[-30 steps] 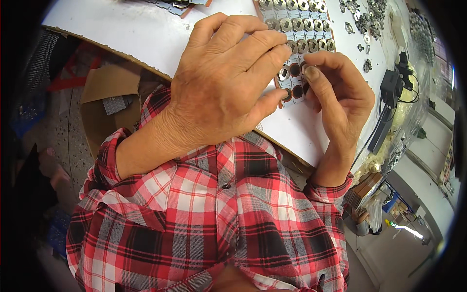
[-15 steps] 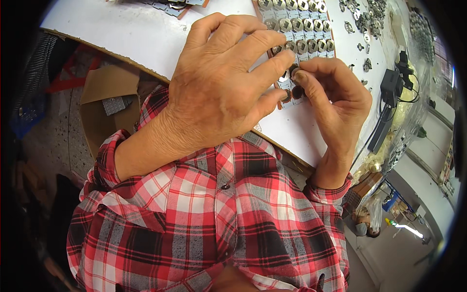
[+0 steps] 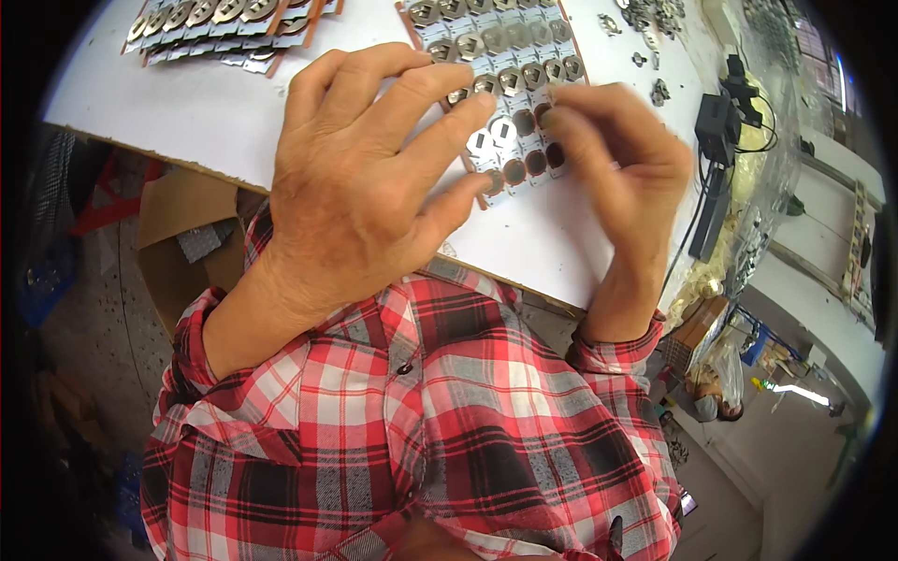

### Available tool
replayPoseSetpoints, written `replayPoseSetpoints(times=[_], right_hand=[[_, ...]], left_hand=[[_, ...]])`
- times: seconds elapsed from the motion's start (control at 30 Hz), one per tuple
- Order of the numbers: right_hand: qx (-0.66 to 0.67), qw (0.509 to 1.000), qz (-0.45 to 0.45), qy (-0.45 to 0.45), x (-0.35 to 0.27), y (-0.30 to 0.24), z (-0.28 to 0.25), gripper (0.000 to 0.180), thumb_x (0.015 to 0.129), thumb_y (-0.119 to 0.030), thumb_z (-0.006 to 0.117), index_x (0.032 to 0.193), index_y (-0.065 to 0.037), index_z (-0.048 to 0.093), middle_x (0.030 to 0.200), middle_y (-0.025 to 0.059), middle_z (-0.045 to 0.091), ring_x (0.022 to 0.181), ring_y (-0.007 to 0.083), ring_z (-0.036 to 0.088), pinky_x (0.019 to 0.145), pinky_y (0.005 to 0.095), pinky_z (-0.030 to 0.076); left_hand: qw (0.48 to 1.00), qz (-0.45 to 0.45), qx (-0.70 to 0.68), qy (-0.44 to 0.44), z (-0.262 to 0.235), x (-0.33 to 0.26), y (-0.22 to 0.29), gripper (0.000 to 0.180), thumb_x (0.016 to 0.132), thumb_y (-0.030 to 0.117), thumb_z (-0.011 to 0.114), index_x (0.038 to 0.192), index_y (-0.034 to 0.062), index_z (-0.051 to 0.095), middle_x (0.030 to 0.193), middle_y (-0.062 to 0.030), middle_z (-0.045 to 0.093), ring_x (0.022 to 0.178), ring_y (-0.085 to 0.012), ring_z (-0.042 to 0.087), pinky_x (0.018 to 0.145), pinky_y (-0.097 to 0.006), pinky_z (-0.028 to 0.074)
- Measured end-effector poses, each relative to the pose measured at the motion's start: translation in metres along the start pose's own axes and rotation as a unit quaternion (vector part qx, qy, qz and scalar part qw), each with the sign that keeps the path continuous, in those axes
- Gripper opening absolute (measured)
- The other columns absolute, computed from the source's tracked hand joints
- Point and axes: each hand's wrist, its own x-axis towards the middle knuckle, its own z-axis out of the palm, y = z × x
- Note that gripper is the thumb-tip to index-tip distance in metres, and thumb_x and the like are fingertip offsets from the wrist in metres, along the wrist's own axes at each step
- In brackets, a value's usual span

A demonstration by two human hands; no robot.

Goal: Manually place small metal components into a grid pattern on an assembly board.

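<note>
A panel of small circuit boards (image 3: pixel 493 65) lies on the table with rows of round silver metal clips. In its second-nearest row, two bright clips (image 3: pixel 503 133) sit at the left and dark round spots (image 3: pixel 525 122) show at the right. The nearest row (image 3: pixel 514 172) has dark round spots only. My left hand (image 3: pixel 374 173) is open over the panel's left edge, fingers spread, hiding part of it. Above the right end of that second row, my right hand (image 3: pixel 622 154) is blurred, with thumb and forefinger pinched. Anything between those fingertips is too small and smeared to name.
A stack of similar panels (image 3: pixel 220 28) rests at the far left of the white table (image 3: pixel 365 28). Loose metal clips (image 3: pixel 655 17) lie scattered at the far right. A black power adapter (image 3: pixel 717 129) with cables is at the right edge. An open cardboard box (image 3: pixel 187 210) stands below, left.
The view has shifted, so the table appears further left and more of the stack shows. My right hand has moved rightward along the panel, uncovering bright clips. My left hand remains spread at the panel.
</note>
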Motion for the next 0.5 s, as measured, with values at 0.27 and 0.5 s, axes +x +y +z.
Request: replayPoseSetpoints(times=[0.27,0.5], right_hand=[[-0.179,0.983,0.010,0.048,0.007,0.039,-0.059,0.021,0.093,-0.002,0.073,0.113,-0.005,0.078,0.096,-0.0006,0.072,0.079,0.0042,0.058,0.068,0.0203,0.045],[0.052,0.991,0.047,0.110,0.009,0.021,-0.039,0.025,0.104,-0.010,0.062,0.124,0.003,0.071,0.095,0.0045,0.068,0.076,0.0082,0.061,0.059,0.0229,0.048]], left_hand=[[1.000,0.004,0.005,0.001,0.000,-0.001,0.001,0.057,0.064,0.018,0.088,0.120,0.0140,0.075,0.125,-0.0033,0.070,0.117,-0.0289,0.061,0.096,-0.043,0.045],[1.000,-0.003,0.002,0.013,0.003,-0.002,0.002,0.054,0.065,0.019,0.087,0.118,0.0137,0.076,0.124,-0.0030,0.070,0.116,-0.0284,0.061,0.097,-0.043,0.045]])
